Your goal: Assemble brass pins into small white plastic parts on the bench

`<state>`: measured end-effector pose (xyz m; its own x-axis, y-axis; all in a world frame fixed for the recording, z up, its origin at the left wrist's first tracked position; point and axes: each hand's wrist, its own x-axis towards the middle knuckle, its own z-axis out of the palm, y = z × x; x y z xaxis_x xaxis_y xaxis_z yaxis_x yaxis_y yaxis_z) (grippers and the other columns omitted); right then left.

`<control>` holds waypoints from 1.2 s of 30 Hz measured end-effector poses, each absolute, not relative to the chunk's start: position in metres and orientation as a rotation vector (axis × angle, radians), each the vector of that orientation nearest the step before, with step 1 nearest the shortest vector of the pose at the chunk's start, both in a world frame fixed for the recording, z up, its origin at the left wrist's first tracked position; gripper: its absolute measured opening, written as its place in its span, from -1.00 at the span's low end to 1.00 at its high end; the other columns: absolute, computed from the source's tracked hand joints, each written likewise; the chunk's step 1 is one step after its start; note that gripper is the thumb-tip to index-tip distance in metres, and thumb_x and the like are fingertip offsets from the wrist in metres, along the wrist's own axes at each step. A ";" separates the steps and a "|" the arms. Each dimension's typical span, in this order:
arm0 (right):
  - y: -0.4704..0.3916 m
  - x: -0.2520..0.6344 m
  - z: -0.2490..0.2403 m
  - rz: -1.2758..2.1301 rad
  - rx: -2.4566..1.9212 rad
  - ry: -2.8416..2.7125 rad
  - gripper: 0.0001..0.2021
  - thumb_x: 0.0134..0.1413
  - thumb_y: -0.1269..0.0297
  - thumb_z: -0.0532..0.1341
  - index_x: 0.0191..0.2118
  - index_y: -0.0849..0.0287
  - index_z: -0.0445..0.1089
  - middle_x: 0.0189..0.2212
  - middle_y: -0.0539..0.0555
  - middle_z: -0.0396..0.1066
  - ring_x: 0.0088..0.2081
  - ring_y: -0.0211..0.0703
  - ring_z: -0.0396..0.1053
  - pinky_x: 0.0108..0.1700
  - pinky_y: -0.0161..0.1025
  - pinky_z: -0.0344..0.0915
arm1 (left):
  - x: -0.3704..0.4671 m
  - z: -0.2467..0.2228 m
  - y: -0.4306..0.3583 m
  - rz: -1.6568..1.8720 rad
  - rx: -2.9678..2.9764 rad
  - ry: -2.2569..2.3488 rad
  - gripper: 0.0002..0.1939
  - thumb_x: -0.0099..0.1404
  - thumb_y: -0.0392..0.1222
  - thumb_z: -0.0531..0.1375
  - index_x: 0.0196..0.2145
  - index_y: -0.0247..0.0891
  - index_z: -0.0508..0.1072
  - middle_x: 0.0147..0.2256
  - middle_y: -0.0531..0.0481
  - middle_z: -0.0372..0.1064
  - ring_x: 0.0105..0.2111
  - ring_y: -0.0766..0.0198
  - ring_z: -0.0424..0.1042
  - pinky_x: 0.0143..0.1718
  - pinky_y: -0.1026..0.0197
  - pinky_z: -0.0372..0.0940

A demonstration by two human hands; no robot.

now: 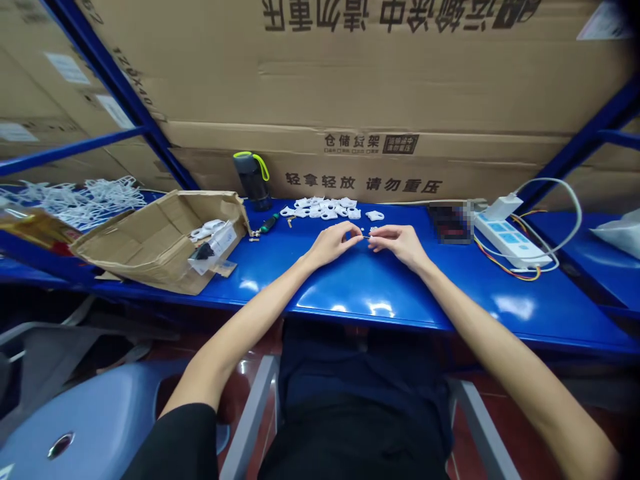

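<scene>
Above the blue tabletop [345,280], my left hand [334,243] and my right hand [397,243] meet, thumbs and forefingers pinched. A tiny thin piece [366,237] spans the gap between their fingertips; it is too small to name. Small white bits lie or are held by the right fingertips, hard to make out. Just beyond the hands is a pile of white star-shaped plastic parts with round holes [325,208]. One similar white part [375,216] lies apart, to the right of the pile.
On the left stands an open cardboard box [165,233] with white parts and a plastic bag inside. A dark bottle [253,180] and a green-handled screwdriver [270,223] are near it. At right are a dark phone-like object [450,223] and a white power strip [510,240] with cables.
</scene>
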<state>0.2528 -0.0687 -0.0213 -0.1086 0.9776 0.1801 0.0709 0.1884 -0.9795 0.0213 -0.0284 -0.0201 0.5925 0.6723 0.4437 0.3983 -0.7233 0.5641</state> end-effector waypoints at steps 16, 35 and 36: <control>-0.069 0.252 -0.022 1.052 -1.071 -1.493 -0.51 -0.22 -0.12 0.59 -0.27 0.18 0.63 -0.38 0.15 0.64 -0.28 0.10 0.64 -0.29 -0.10 0.61 | 0.021 -0.017 -0.030 0.920 2.419 0.819 -0.70 0.52 0.05 0.16 -0.09 -0.22 0.54 -0.12 -0.04 0.54 -0.29 0.25 0.42 -0.19 0.18 0.32; -0.072 0.250 -0.022 0.967 -1.057 -1.554 -0.54 -0.09 -0.11 0.54 -0.19 0.16 0.66 -0.32 0.16 0.66 -0.28 0.12 0.63 -0.23 -0.03 0.59 | 0.021 -0.015 -0.033 0.913 2.437 0.862 -0.67 0.54 0.06 0.13 -0.08 -0.22 0.54 -0.11 -0.04 0.54 -0.28 0.25 0.43 -0.16 0.20 0.32; -0.072 0.251 -0.022 0.982 -1.048 -1.549 -0.54 -0.09 -0.10 0.54 -0.18 0.15 0.67 -0.30 0.16 0.66 -0.26 0.13 0.64 -0.21 -0.03 0.59 | 0.021 -0.015 -0.032 0.920 2.434 0.867 -0.67 0.54 0.07 0.13 -0.08 -0.22 0.54 -0.11 -0.05 0.54 -0.28 0.25 0.43 -0.15 0.20 0.32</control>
<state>0.2506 -0.0717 -0.0221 -0.1429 0.9497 0.2788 0.1529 0.2994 -0.9418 0.0206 -0.0323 -0.0146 0.5918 0.6691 0.4495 0.4085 -0.7297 0.5484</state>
